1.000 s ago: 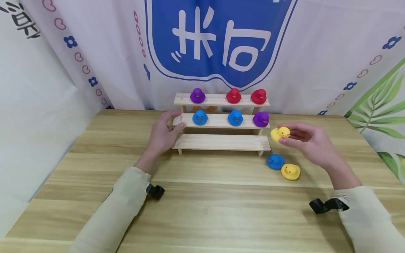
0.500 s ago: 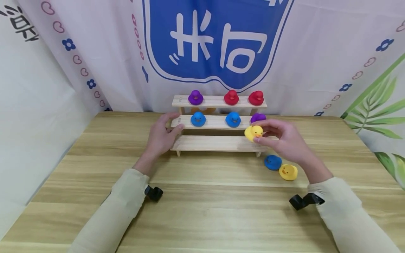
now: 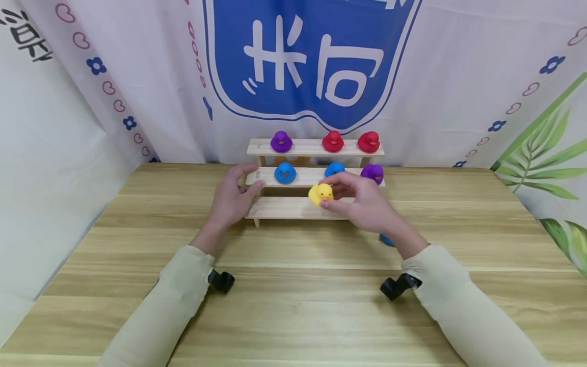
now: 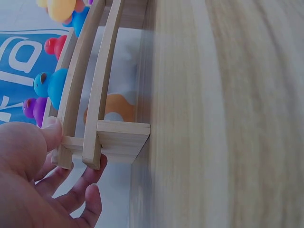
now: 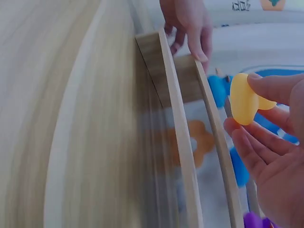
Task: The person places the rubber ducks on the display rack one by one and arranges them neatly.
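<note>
A yellow rubber duck is pinched between the thumb and fingers of my right hand, held up over the lowest board of a three-tier wooden shelf. My left hand grips the shelf's left end, its thumb on the middle board and its fingers curled at the board ends. On the middle board sit a blue duck, a second blue duck partly behind my right hand, and a purple duck. The top board carries another purple duck and two red ducks.
Another blue duck lies on the wooden table, mostly hidden by my right wrist. Behind the shelf hangs a white cloth with a blue printed emblem. Green leaf prints mark the right side.
My right hand has carried the yellow duck leftward, from beyond the shelf's right end to over its lowest board. The second yellow duck is now hidden behind the right arm. My left hand keeps its place.
</note>
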Action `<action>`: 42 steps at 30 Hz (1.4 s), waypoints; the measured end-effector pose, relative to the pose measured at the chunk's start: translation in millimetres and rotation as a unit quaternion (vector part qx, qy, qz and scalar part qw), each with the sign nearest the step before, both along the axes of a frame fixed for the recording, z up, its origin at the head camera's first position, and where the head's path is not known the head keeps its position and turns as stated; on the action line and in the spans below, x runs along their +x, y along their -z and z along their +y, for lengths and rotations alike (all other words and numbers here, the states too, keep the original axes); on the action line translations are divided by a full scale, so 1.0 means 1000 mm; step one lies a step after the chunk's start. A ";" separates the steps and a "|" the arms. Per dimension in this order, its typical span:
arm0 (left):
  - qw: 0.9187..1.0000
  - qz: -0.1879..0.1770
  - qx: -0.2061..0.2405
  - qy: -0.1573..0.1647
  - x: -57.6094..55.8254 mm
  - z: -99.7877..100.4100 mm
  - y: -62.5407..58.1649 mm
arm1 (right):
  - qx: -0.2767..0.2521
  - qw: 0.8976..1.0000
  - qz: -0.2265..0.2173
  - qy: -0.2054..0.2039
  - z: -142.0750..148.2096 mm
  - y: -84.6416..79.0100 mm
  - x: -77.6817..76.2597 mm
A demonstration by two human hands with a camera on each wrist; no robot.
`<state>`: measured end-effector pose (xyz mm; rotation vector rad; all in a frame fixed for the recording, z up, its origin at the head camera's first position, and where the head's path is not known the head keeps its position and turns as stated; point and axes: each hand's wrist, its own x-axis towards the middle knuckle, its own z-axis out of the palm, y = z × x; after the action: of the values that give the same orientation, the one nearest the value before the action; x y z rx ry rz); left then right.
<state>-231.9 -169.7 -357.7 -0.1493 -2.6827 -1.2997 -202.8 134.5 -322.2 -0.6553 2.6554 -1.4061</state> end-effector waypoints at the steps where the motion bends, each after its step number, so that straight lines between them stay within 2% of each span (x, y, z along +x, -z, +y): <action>1: 1.000 0.001 -0.001 0.000 0.000 0.000 0.000 | -0.002 1.000 -0.004 -0.001 -0.005 0.001 -0.001; 6: 1.000 0.006 -0.004 0.001 0.000 0.000 -0.001 | -0.008 1.000 -0.018 -0.007 -0.026 0.009 -0.004; 18: 1.000 0.001 -0.006 -0.003 0.000 0.001 -0.001 | -0.001 1.000 0.003 -0.024 -0.062 0.030 -0.009; 28: 1.000 0.001 -0.008 -0.003 -0.001 0.001 0.000 | 0.031 0.999 0.003 0.005 -0.074 0.031 -0.008; 36: 1.000 0.005 -0.009 -0.003 -0.002 0.000 0.001 | 0.055 0.998 0.016 0.010 -0.077 0.031 -0.008; 42: 1.000 0.000 -0.010 -0.005 -0.001 0.001 0.000 | 0.071 0.997 0.008 0.011 -0.075 0.028 -0.007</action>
<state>-232.8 -168.6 -358.2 -0.1379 -2.6929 -1.2694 -209.9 59.0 -350.7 -0.6261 2.7507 -1.2072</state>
